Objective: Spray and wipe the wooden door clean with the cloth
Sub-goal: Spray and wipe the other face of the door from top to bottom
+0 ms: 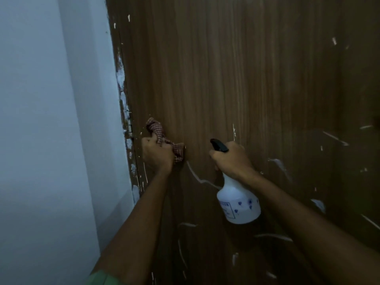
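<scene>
Wiping the wooden door (236, 79) near its hinge-side edge, spray bottle held ready.

We see the left hand (157, 154) bunching the checked cloth (164, 138) in curled fingers and pressing it to the door at 9 o'clock of centre; the right hand (231, 158), at 5 o'clock, wraps the neck of the white spray bottle (238, 204). We judge two risks: the bunched cloth may skip the pale streaks (197, 175) just below it, and a spray aimed this close could run down the door.
</scene>
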`<act>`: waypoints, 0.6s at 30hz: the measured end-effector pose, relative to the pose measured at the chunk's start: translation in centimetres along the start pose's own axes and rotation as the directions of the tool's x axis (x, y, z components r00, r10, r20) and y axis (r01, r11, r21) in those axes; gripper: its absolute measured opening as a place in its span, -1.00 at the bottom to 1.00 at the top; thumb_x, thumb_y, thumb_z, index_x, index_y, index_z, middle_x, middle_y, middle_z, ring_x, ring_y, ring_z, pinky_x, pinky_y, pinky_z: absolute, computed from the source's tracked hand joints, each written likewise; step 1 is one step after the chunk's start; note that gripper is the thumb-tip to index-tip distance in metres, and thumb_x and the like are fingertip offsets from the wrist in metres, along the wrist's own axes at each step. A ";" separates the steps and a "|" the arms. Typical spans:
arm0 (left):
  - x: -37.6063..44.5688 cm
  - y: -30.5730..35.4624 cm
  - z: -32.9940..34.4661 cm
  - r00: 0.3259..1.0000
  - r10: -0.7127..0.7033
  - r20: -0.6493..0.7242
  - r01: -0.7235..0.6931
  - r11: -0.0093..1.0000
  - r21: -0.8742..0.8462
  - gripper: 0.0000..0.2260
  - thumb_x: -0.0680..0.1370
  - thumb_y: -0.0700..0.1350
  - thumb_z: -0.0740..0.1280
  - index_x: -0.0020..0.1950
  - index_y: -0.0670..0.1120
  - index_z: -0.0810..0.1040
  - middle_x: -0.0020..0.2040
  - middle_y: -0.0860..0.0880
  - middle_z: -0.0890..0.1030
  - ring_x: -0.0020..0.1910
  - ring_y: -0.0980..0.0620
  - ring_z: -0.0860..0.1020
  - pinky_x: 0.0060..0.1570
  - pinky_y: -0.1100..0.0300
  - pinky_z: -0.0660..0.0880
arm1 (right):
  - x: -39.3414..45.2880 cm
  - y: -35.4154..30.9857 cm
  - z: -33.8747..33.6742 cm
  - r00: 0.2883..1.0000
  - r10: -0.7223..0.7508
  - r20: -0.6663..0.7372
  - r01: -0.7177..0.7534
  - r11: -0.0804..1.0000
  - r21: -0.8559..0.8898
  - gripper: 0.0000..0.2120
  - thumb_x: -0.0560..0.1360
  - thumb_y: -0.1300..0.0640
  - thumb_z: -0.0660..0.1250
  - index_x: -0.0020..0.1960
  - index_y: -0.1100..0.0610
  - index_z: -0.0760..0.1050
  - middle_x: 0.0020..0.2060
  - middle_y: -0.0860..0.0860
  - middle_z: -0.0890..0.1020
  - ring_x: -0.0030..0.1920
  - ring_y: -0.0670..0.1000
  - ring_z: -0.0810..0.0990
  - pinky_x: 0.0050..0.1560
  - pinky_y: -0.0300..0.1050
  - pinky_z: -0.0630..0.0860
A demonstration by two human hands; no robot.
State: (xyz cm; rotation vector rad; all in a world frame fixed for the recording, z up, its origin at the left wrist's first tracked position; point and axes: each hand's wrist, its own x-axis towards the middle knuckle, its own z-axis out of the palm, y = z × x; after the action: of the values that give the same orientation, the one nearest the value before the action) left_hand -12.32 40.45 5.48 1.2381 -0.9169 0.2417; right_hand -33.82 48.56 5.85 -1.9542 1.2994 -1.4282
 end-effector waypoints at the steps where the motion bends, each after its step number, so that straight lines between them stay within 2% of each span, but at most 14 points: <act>1: -0.1 0.5 0.1 0.999 -0.041 -0.031 0.043 0.996 0.073 -0.81 0.53 -0.25 0.39 0.14 -0.16 0.62 0.07 -0.07 0.51 0.00 -0.10 0.56 -0.05 0.04 0.54 | 0.0 0.1 -0.3 1.000 0.007 -0.004 -0.007 1.000 -0.009 -0.78 0.59 0.07 0.36 -0.10 0.22 0.60 -0.16 0.27 0.69 -0.10 0.28 0.70 -0.03 0.23 0.65; 2: -0.8 0.9 0.2 1.000 0.016 -0.015 -0.014 0.991 0.131 -0.79 0.54 -0.24 0.39 0.17 -0.15 0.61 0.10 -0.07 0.51 0.01 -0.07 0.54 -0.04 0.04 0.56 | 0.1 0.2 -0.4 1.000 0.011 -0.004 -0.011 1.000 -0.014 -0.78 0.60 0.07 0.35 -0.11 0.21 0.60 -0.15 0.27 0.70 -0.11 0.28 0.69 -0.04 0.20 0.65; 4: -3.6 1.7 0.4 0.923 0.356 0.145 -0.375 0.916 0.144 -0.71 0.54 -0.19 0.40 0.26 -0.09 0.57 0.18 -0.05 0.51 0.05 -0.03 0.50 -0.09 0.14 0.53 | 0.0 0.3 -0.7 1.000 0.016 -0.005 -0.016 1.000 -0.002 -0.80 0.62 0.07 0.34 -0.10 0.17 0.58 -0.15 0.25 0.69 -0.15 0.24 0.69 -0.04 0.13 0.65; 6: -6.7 1.8 0.6 0.627 0.704 0.335 -0.760 0.647 0.061 -0.61 0.52 -0.09 0.43 0.35 -0.07 0.57 0.24 -0.06 0.52 0.04 -0.02 0.46 -0.21 0.23 0.42 | -0.2 0.7 -0.7 1.000 0.014 -0.005 -0.014 0.999 0.033 -0.83 0.61 0.07 0.34 -0.08 0.14 0.58 -0.16 0.19 0.69 -0.12 0.19 0.70 0.02 0.12 0.65; 7: -7.0 1.6 0.7 0.479 0.787 0.389 -0.861 0.508 0.031 -0.56 0.51 -0.04 0.45 0.38 -0.07 0.57 0.25 -0.06 0.52 0.02 -0.02 0.45 -0.28 0.25 0.40 | -0.4 0.9 -0.7 1.000 0.016 -0.008 -0.016 0.999 0.033 -0.84 0.61 0.07 0.34 -0.07 0.13 0.59 -0.17 0.16 0.69 -0.11 0.16 0.70 0.03 0.11 0.65; 8: -6.3 1.5 1.0 0.386 0.829 0.405 -0.909 0.416 0.016 -0.53 0.50 -0.02 0.45 0.41 -0.07 0.57 0.25 -0.06 0.52 0.01 -0.02 0.45 -0.32 0.24 0.41 | -0.6 1.0 -0.8 1.000 0.011 -0.015 -0.011 1.000 0.025 -0.84 0.61 0.07 0.34 -0.09 0.12 0.58 -0.18 0.15 0.69 -0.12 0.16 0.69 0.02 0.10 0.65; 9: -5.4 1.5 1.1 0.387 0.832 0.396 -0.911 0.411 0.027 -0.54 0.51 -0.05 0.45 0.41 -0.06 0.57 0.25 -0.06 0.53 0.02 -0.03 0.46 -0.32 0.21 0.44 | -0.7 1.2 -0.8 1.000 0.009 -0.027 -0.009 1.000 0.011 -0.82 0.61 0.07 0.34 -0.11 0.13 0.58 -0.20 0.16 0.68 -0.14 0.19 0.69 -0.02 0.10 0.65; 10: -4.5 2.0 1.3 0.495 0.790 0.362 -0.855 0.517 0.042 -0.60 0.52 -0.12 0.43 0.36 -0.06 0.59 0.23 -0.06 0.54 0.04 -0.05 0.47 -0.28 0.18 0.46 | -0.8 1.6 -1.2 0.999 0.009 -0.046 -0.009 1.000 -0.004 -0.81 0.61 0.08 0.35 -0.14 0.13 0.57 -0.23 0.18 0.67 -0.18 0.20 0.68 -0.06 0.11 0.65; 12: -2.7 3.6 1.2 0.883 0.437 0.171 -0.452 0.890 0.061 -0.71 0.50 -0.24 0.40 0.22 -0.10 0.61 0.13 -0.06 0.54 0.04 -0.09 0.52 -0.15 0.11 0.48 | -1.0 2.0 -1.7 0.998 0.018 -0.065 -0.019 1.000 -0.019 -0.79 0.61 0.08 0.36 -0.18 0.13 0.55 -0.29 0.17 0.64 -0.27 0.17 0.63 -0.09 0.14 0.64; 13: -2.6 4.6 1.2 0.970 0.227 0.091 -0.231 0.972 0.043 -0.74 0.49 -0.26 0.39 0.18 -0.12 0.60 0.10 -0.07 0.53 0.02 -0.09 0.52 -0.13 0.09 0.47 | -1.1 2.2 -2.0 0.997 0.021 -0.072 -0.023 0.999 -0.029 -0.78 0.61 0.08 0.36 -0.18 0.13 0.55 -0.30 0.16 0.64 -0.27 0.16 0.63 -0.10 0.15 0.65; 14: -3.0 5.6 1.4 0.984 0.167 0.055 -0.170 0.984 0.059 -0.72 0.49 -0.27 0.38 0.19 -0.12 0.60 0.10 -0.07 0.52 0.02 -0.08 0.51 -0.14 0.11 0.41 | -1.1 2.4 -2.3 0.996 0.024 -0.083 -0.027 0.999 -0.038 -0.79 0.61 0.07 0.36 -0.18 0.13 0.56 -0.29 0.17 0.65 -0.25 0.18 0.65 -0.09 0.15 0.65; 15: -3.9 6.1 1.7 0.962 0.260 0.078 -0.267 0.960 0.082 -0.69 0.49 -0.26 0.37 0.23 -0.11 0.60 0.13 -0.07 0.52 0.02 -0.05 0.48 -0.14 0.14 0.36 | -1.2 2.6 -2.7 0.995 0.027 -0.093 -0.031 0.999 -0.044 -0.79 0.61 0.07 0.36 -0.17 0.13 0.56 -0.27 0.17 0.66 -0.23 0.18 0.67 -0.10 0.14 0.65; 16: -5.1 6.1 1.9 0.888 0.434 0.155 -0.449 0.890 0.079 -0.66 0.51 -0.23 0.33 0.28 -0.10 0.59 0.17 -0.06 0.52 0.03 -0.04 0.46 -0.14 0.17 0.33 | -1.3 2.8 -3.2 0.995 0.028 -0.093 -0.032 0.999 -0.039 -0.80 0.62 0.08 0.35 -0.16 0.13 0.56 -0.28 0.16 0.65 -0.24 0.16 0.66 -0.13 0.09 0.64; 18: -6.5 4.7 1.8 0.651 0.705 0.282 -0.736 0.677 0.004 -0.60 0.52 -0.21 0.28 0.36 -0.08 0.58 0.18 -0.04 0.54 0.02 -0.03 0.45 -0.19 0.19 0.34 | -1.6 2.8 -3.9 0.996 0.025 -0.087 -0.025 1.000 -0.007 -0.78 0.62 0.08 0.34 -0.14 0.18 0.57 -0.32 0.10 0.60 -0.30 0.09 0.59 -0.21 0.00 0.56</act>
State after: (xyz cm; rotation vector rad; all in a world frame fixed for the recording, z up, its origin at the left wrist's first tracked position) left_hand -20.18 42.54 4.29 0.9559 -1.6394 0.8011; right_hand -38.65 49.29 4.52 -1.8935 1.3642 -1.5130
